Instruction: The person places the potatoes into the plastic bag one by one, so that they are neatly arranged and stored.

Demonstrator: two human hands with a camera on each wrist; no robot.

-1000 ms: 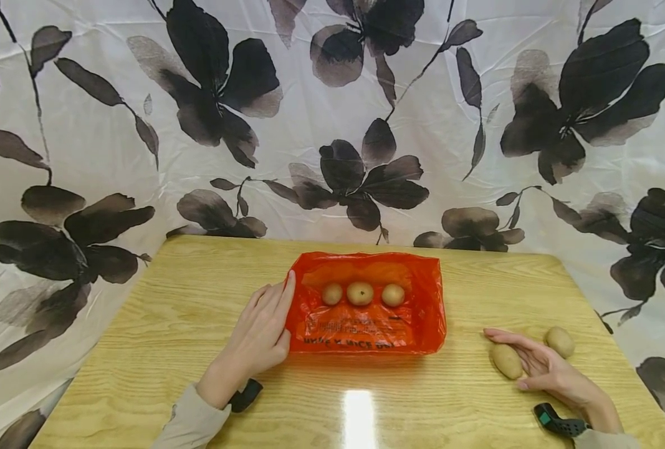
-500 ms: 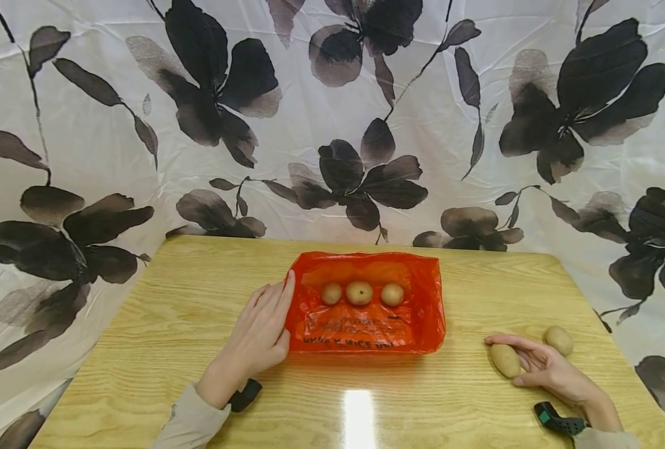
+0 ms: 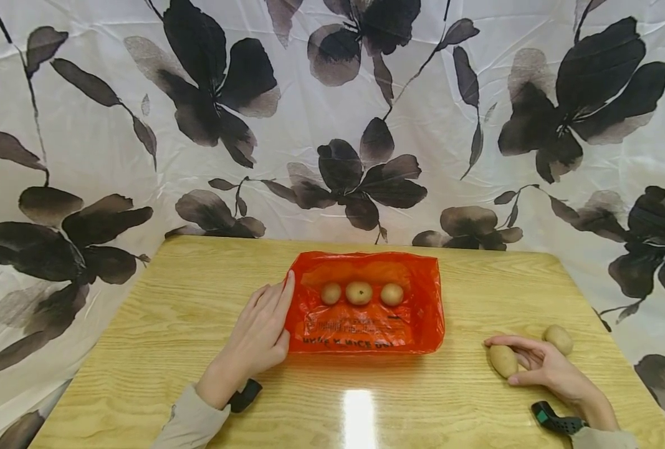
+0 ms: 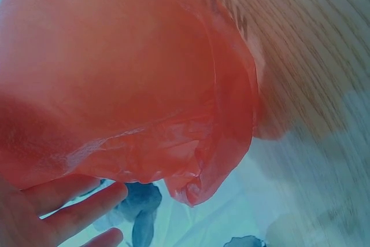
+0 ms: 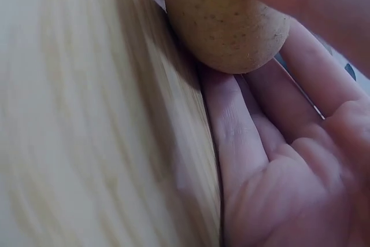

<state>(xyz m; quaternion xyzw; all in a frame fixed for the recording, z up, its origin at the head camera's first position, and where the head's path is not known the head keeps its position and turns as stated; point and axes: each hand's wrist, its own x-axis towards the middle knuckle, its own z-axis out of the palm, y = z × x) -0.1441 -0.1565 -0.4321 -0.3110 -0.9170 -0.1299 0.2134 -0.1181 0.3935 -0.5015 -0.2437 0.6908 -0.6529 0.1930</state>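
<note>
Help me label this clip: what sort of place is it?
Probably a staged recording corner, not a kitchen: a white sheet printed with dark flowers screens off a light wooden table holding an orange plastic bag and small brown potatoes.

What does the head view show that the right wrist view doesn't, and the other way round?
Head view only: the left hand flat against the orange bag with three potatoes on it, and a loose potato beyond the right hand. Right wrist view only: the palm creases and the speckled skin of the held potato. Both: thumb and fingers closing on that potato over the wooden table.
</note>
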